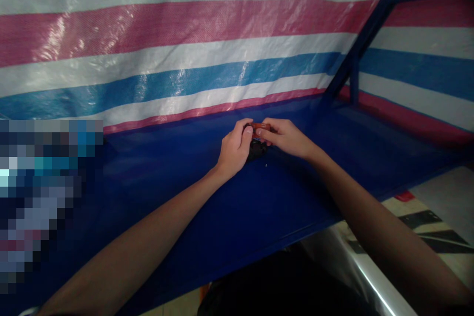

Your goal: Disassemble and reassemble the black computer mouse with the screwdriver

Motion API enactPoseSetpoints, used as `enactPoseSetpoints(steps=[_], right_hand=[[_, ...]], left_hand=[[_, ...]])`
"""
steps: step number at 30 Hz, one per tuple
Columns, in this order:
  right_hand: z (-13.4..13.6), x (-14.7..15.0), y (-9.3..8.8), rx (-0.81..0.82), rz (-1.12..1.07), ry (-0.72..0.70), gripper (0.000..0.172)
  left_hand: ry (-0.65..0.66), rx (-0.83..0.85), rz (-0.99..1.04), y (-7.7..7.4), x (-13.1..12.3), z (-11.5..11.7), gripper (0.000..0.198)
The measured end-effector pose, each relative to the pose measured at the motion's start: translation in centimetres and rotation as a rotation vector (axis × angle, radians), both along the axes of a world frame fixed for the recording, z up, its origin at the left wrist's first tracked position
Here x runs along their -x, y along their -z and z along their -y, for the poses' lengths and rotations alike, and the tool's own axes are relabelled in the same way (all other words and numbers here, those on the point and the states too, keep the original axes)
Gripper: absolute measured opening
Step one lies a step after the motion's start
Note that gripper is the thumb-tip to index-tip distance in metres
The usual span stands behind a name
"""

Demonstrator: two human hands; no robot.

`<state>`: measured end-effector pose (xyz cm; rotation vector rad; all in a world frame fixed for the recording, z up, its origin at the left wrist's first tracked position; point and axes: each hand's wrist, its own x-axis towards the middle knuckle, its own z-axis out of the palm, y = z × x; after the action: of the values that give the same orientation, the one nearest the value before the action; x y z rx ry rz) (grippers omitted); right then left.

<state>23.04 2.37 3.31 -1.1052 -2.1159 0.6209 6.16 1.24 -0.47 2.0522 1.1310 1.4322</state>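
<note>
Two hands nearly meet over the middle of the counter (pixel 185 227), left hand (pixel 235 145) and right hand (pixel 285 136) both closed on one small reddish-brown object (pixel 262 127). The left thumb and forefinger press on its left end, while the right thumb and fingers pinch it from the other side. Much of the object is covered by the fingers, so its full shape is hard to tell. Just below it, between the hands, is a black item (pixel 256 150); whether it rests on the counter or is held as well cannot be made out. A tiny pale speck (pixel 265 165) lies near it, on the side toward the person. Both forearms are bare and reach in from the lower corners.

The counter is deep blue and smooth. On its left side a pixelated patch (pixel 48 187) hides whatever is there. Behind the counter hangs a shiny plastic sheet (pixel 166 24) with red, white and blue stripes, which also lines the right side. A dark blue post (pixel 370 24) slants up at the far right corner. Past the near edge, at lower right, are a bright metallic surface (pixel 365 266) and a pale floor (pixel 402 207) with dark strips (pixel 422 218).
</note>
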Motion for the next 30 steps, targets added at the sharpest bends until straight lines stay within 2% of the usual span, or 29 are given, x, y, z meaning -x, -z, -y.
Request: enactPoseSetpoints(steps=[10,18,30], right_hand=[[0.10,0.06,-0.08,0.032,-0.017,-0.008,0.025],[0.09,0.05,-0.08,0.016,0.014,0.007,0.019],[-0.05,-0.05,0.06,-0.001,0.050,0.014,0.021]], left_hand=[[0.025,-0.012,0.007,0.04,0.04,-0.05,0.028],[-0.016,-0.007,-0.044,-0.54,-0.09,0.32,0.026],[-0.016,0.007,-0.057,-0.64,-0.06,0.39,0.022]])
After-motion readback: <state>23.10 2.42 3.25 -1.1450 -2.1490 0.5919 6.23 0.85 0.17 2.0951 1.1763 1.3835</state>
